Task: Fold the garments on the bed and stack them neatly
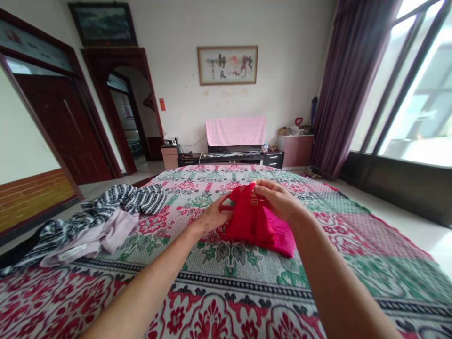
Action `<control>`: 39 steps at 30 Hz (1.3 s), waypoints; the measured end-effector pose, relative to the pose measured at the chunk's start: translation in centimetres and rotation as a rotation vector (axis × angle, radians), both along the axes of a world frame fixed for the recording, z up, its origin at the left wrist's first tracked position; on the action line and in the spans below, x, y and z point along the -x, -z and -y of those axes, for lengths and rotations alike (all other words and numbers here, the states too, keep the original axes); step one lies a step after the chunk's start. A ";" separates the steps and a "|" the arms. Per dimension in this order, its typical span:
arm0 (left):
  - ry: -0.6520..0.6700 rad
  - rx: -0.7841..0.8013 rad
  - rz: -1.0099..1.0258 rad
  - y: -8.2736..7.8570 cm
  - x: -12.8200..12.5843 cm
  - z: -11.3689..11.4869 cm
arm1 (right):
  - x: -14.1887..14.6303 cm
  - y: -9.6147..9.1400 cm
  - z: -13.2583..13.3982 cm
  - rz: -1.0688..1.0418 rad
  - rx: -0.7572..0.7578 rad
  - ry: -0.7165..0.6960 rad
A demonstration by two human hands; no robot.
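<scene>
A bright red garment with gold lettering (pixel 250 221) lies bunched on the flowered bed cover (pixel 208 254), its upper part lifted. I cannot tell what kind of garment it is. The fold at its lower right looks more magenta. My right hand (pixel 277 197) pinches the raised top edge between thumb and fingers, beside the lettering. At the garment's left edge, my left hand (pixel 216 215) is closed on the cloth, with its fingertips partly hidden by the fabric.
To the left on the bed lie a black-and-white striped garment (pixel 123 200) and a pale pink garment (pixel 95 238). Beyond the bed's far edge stands a low black cabinet (pixel 275 159), with a pink cloth (pixel 236 132) draped above it. A purple curtain (pixel 348 89) hangs at the right.
</scene>
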State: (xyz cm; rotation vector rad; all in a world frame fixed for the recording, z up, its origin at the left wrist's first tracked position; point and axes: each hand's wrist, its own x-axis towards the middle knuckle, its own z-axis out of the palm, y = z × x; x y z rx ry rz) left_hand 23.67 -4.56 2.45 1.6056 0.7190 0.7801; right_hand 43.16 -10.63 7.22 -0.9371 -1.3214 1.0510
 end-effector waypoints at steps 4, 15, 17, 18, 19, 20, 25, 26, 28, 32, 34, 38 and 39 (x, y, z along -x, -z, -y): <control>0.090 0.016 0.067 0.2 -0.7 0.9 | 1.3 -0.1 0.3 -0.076 0.022 -0.129; -1.078 -0.445 0.201 -6.8 9.9 -5.1 | -0.9 1.9 -2.2 0.482 0.061 0.423; -0.936 -0.502 -0.226 -5.6 11.8 -5.1 | -1.3 2.8 -2.5 0.724 0.061 0.461; -0.872 -0.533 -0.421 -4.6 12.5 -4.8 | -1.4 3.3 -2.5 0.859 0.055 0.466; -0.824 -0.564 -0.570 -3.6 13.1 -4.3 | -1.4 3.9 -2.6 0.985 0.050 0.453; -0.795 -0.586 -0.672 -2.6 13.5 -3.7 | -1.4 4.5 -2.5 1.088 0.052 0.418; -0.694 -0.562 -0.847 1.3 14.1 -0.5 | -0.5 6.6 -2.3 1.248 0.092 0.302; -0.681 -0.592 -0.882 1.7 14.0 0.0 | -0.3 6.8 -2.3 1.266 0.102 0.319; -0.663 -0.675 -0.947 2.1 13.7 0.9 | 0.0 7.1 -2.2 1.302 0.136 0.374; -0.673 -0.678 -1.046 1.6 13.7 1.9 | 0.2 7.8 -2.0 1.305 0.172 0.480; -0.667 -0.619 -1.104 1.0 14.3 2.2 | -0.1 8.4 -1.7 1.284 0.152 0.519; -0.592 -0.526 -1.213 0.3 16.1 2.2 | -0.6 9.4 -1.4 1.243 0.120 0.581; -0.564 -0.518 -1.225 0.3 16.4 2.1 | -0.7 9.5 -1.4 1.240 0.124 0.589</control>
